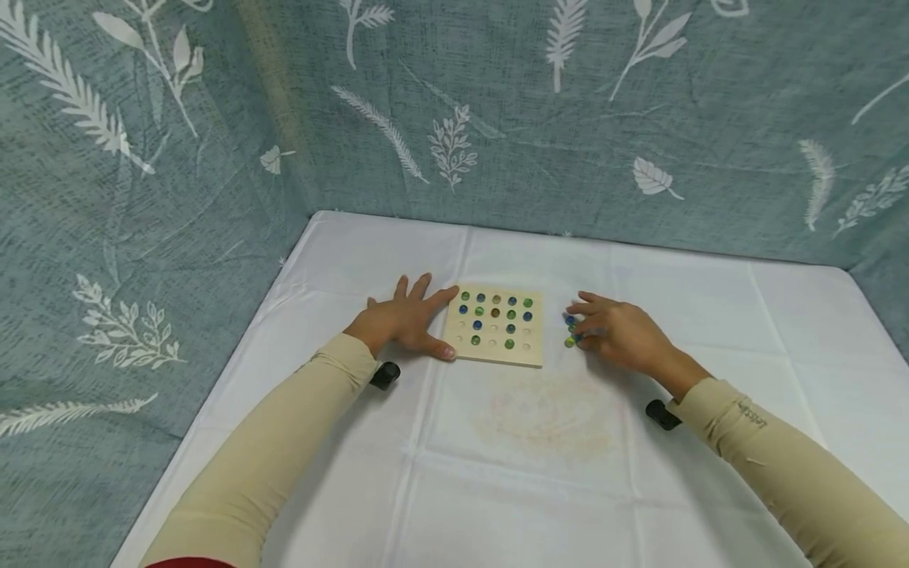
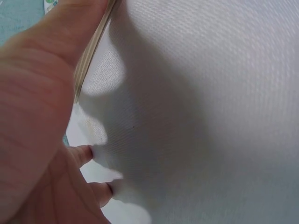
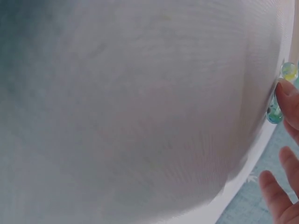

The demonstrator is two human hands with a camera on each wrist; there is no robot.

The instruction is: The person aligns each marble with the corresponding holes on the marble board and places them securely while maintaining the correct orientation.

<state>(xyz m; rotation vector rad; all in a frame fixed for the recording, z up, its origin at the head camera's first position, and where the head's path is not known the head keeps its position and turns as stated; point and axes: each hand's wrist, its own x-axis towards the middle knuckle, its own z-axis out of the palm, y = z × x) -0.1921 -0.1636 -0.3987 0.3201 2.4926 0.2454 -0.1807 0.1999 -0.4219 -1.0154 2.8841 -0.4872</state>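
A pale wooden board (image 1: 534, 356) with rows of round hollows lies flat on the white tablecloth. Green, blue and amber marbles (image 1: 495, 313) fill its two far rows and some hollows of the nearer ones. My left hand (image 1: 408, 318) spreads along the board's left side, index finger and thumb at its corners. The left wrist view shows that thumb against the board's edge (image 2: 88, 60). Right of the board, my right hand (image 1: 625, 335) touches a small cluster of loose marbles (image 1: 570, 342). In the right wrist view its thumb (image 3: 289, 100) rests against marbles (image 3: 274, 115); the index fingertip is hidden.
The white tablecloth (image 1: 341, 489) has fold creases and a faint brownish stain (image 1: 543, 418) in front of the board. Teal curtains (image 1: 497, 118) with white leaf prints hang behind and along the left of the table. A dark wrist device (image 1: 385, 375) sits under each wrist.
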